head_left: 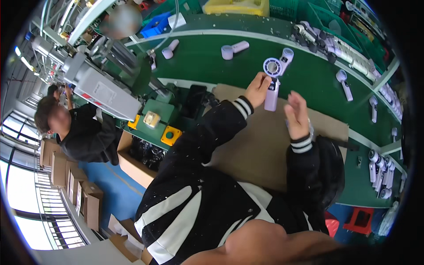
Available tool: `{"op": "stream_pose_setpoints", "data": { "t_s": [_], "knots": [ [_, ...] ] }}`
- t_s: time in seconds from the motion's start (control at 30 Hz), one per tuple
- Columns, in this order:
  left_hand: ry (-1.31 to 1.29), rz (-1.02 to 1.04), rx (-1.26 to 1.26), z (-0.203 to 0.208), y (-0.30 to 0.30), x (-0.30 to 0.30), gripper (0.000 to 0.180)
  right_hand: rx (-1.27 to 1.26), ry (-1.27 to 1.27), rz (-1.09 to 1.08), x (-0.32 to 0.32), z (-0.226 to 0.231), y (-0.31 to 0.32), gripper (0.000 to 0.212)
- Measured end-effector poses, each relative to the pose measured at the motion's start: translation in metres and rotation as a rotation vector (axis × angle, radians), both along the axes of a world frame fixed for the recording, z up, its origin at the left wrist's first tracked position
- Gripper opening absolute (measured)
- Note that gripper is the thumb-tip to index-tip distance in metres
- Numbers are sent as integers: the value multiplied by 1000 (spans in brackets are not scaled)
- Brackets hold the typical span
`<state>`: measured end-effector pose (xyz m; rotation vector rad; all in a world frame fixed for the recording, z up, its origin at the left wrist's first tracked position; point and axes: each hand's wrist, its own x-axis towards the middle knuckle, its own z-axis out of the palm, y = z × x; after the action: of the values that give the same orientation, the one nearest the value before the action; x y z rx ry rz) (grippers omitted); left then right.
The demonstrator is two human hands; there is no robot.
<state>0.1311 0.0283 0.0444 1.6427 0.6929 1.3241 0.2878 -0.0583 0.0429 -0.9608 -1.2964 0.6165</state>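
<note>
A light purple handheld fan with a round head is upright in my left hand, whose fingers are closed on it just below the head. To its right my right hand is raised, its thumb apart from the fingers and nothing seen in it. The fan hangs over the brown cardboard sheet that covers the work surface in front of me. Just beyond the held fan, another purple handheld fan lies on the green belt.
On the left stands a grey press machine with yellow-housed buttons. Beside it is a cardboard box of black parts. More fans lie along the belt, with a cluster at right. A person sits at far left.
</note>
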Motion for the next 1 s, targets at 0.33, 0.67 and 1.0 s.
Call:
{"op": "stream_pose_setpoints", "data": {
  "t_s": [0.33,0.67,1.0],
  "knots": [
    [973,445,157,-57,174,34,32,-489,-565,49,126,-66,-39,11],
    [1350,861,116,-46,234,-59,51,-638,-658,126,120,-61,-35,15],
    [1167,287,-217,-42,216,-90,50,-560,-393,243,123,-75,-26,5]
  ]
}}
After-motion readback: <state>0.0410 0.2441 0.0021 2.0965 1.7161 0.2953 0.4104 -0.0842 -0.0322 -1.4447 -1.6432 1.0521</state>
